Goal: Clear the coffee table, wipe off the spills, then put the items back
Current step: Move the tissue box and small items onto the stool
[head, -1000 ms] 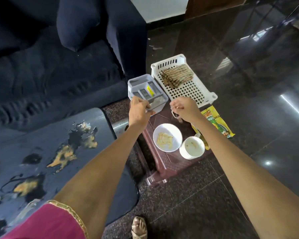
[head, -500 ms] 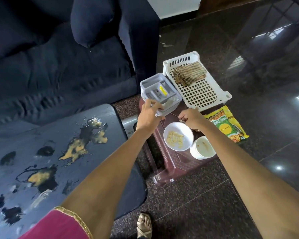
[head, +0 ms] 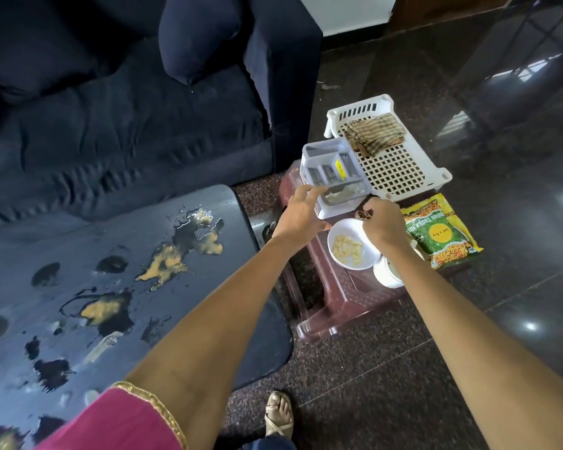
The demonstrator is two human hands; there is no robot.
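Note:
The dark coffee table [head: 78,241] at the left is covered with yellow and dark spills [head: 163,264]. To its right a maroon plastic stool [head: 338,300] carries a grey organizer [head: 329,170], a white bowl of pale snacks [head: 351,248] and a white cup [head: 387,276]. My left hand [head: 299,214] has its fingers spread, the tips touching the organizer's near left corner. My right hand [head: 384,222] hovers over the bowl's far edge and pinches a small brown object [head: 364,215], too small to identify.
A white perforated basket [head: 403,170] with a folded striped cloth [head: 374,134] sits behind the stool. A green-yellow snack packet [head: 436,235] lies on the stool's right. A dark sofa [head: 127,108] runs along the back. My sandalled foot [head: 278,414] stands on the speckled floor.
My left hand has loosened its grip on the organizer, which now stands on the stool. My right hand has come nearer, to the bowl, still pinching the small object.

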